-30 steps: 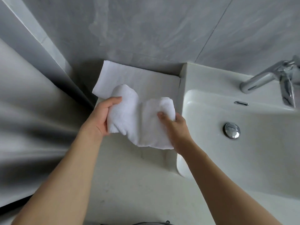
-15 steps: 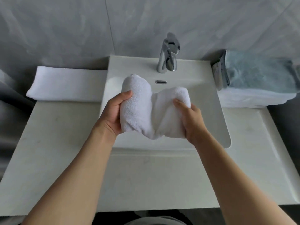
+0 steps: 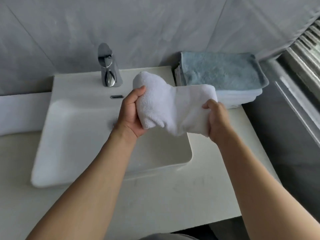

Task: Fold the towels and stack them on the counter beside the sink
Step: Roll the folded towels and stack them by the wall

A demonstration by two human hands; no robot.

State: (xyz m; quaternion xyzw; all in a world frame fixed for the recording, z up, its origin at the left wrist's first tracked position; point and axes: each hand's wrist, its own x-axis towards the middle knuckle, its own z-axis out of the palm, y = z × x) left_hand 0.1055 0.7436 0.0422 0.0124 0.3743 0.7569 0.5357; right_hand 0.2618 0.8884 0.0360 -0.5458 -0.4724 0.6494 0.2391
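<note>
A folded white towel (image 3: 171, 104) hangs in the air above the right side of the white sink (image 3: 72, 135), sagging in its middle. My left hand (image 3: 131, 111) grips its left end and my right hand (image 3: 216, 122) grips its right end. Just behind it, a stack of folded towels (image 3: 225, 73) with a blue-grey one on top lies on the counter to the right of the sink. Another white towel (image 3: 22, 113) lies flat on the counter at the far left.
A chrome tap (image 3: 108, 66) stands at the back of the sink. The pale counter (image 3: 199, 196) runs along the front and right. A grey tiled wall lies behind, and a dark ledge with a ribbed panel (image 3: 304, 54) is at the right.
Both hands have carried the white towel from the left counter across the sink to its right side, close to the stack. The view has swung right with them.
</note>
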